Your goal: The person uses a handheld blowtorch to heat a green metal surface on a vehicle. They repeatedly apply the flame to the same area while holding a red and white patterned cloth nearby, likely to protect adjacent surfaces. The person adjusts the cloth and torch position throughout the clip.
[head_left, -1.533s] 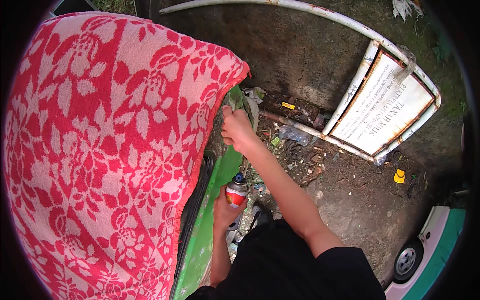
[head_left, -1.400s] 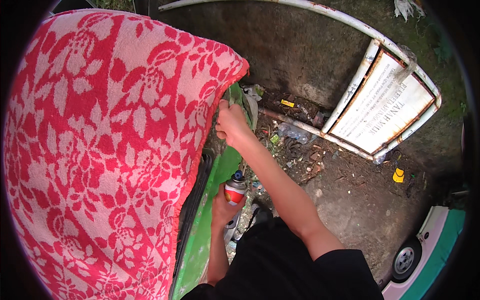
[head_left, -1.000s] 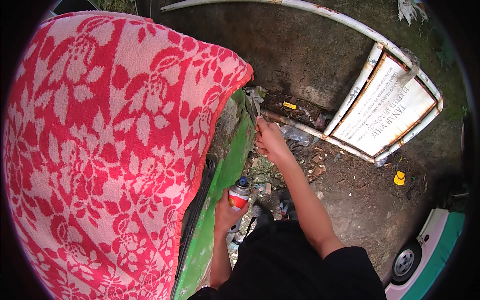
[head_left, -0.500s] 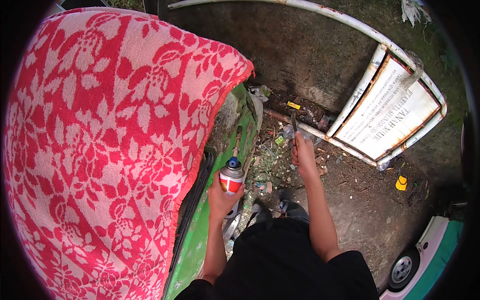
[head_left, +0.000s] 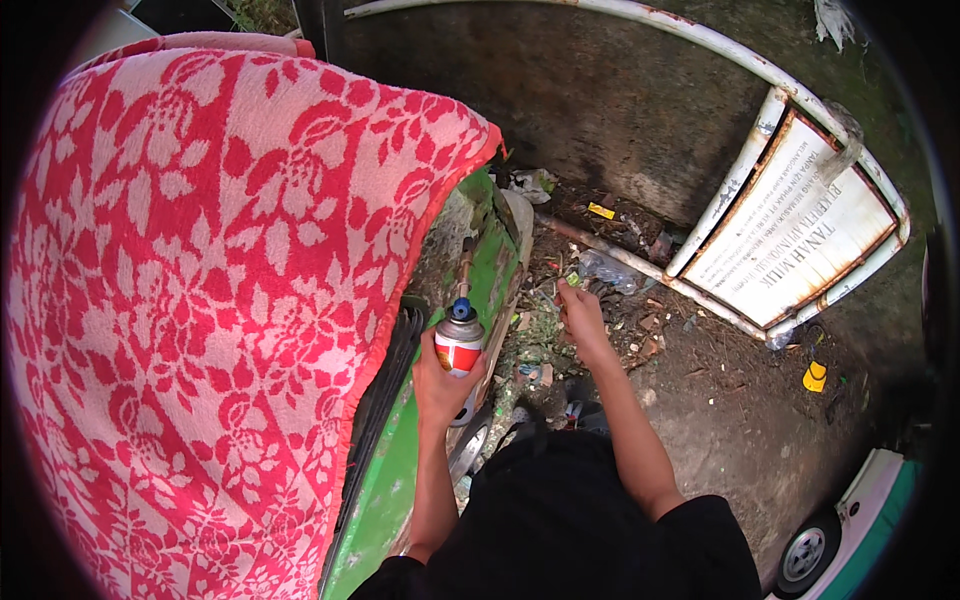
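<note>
The black shirt [head_left: 600,530] is nearest, with a bare forearm reaching out on each side and shoes [head_left: 520,414] just past its edge. The left hand [head_left: 438,388] has its grip wrapped around the can [head_left: 459,352], red and white, held upright in front of the body. A blue nozzle [head_left: 460,308] tops it, and from that a metal tube [head_left: 465,270] points away over the worn green panel [head_left: 390,500]; whether its tip touches cannot be told. The right hand [head_left: 582,322] is apart from the can, out over the ground [head_left: 720,470], its grip narrow on a slim tool mostly hidden by the fingers.

To the left, a red and pink floral blanket [head_left: 220,290] drapes down to a black strip [head_left: 375,425] beside the panel. At lower right stands a pink and teal vehicle [head_left: 868,510] with its wheel [head_left: 805,553] showing. Beyond the hands lie clear plastic [head_left: 607,270] and yellow scraps [head_left: 815,377]. Farther off is a white sign [head_left: 790,225] in a rusty pipe frame [head_left: 690,38].
</note>
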Tool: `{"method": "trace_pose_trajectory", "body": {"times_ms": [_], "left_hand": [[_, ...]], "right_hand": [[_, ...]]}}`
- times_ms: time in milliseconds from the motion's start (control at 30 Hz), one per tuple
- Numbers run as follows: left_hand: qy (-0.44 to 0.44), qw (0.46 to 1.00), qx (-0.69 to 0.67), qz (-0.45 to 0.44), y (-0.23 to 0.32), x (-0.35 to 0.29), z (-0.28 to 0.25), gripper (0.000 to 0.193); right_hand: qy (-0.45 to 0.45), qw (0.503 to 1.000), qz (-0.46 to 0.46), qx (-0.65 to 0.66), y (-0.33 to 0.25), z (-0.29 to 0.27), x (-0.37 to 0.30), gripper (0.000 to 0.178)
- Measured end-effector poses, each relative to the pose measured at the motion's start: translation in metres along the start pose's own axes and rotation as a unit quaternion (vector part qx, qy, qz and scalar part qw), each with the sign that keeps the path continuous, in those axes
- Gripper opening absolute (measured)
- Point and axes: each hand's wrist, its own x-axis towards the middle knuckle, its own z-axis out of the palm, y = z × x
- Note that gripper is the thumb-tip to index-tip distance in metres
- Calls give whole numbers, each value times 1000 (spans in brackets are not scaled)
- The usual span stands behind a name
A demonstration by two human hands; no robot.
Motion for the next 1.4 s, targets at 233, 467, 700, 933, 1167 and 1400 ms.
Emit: {"method": "trace_pose_trajectory", "body": {"times_ms": [233, 467, 700, 933, 1167, 1400], "left_hand": [[15, 1000, -6, -8, 13, 3, 3, 67], [8, 1000, -21, -8, 9, -5, 4, 67], [-3, 999, -35, 7, 6, 22, -4, 72], [-20, 999, -38, 6, -11, 14, -4, 72], [-25, 999, -40, 19, 5, 30, -14, 71], [-32, 999, -40, 7, -6, 17, -15, 71]], "right_hand": [[-65, 998, 7, -21, -3, 4, 6, 46], [-72, 997, 7, -38, -10, 9, 7, 50], [-76, 997, -14, -21, -11, 18, 6, 50], [-47, 998, -26, -32, -7, 29, 1, 48], [-62, 997, -39, -28, -5, 37, 1, 49], [-32, 994, -88, -65, 5, 45, 9, 52]]}}
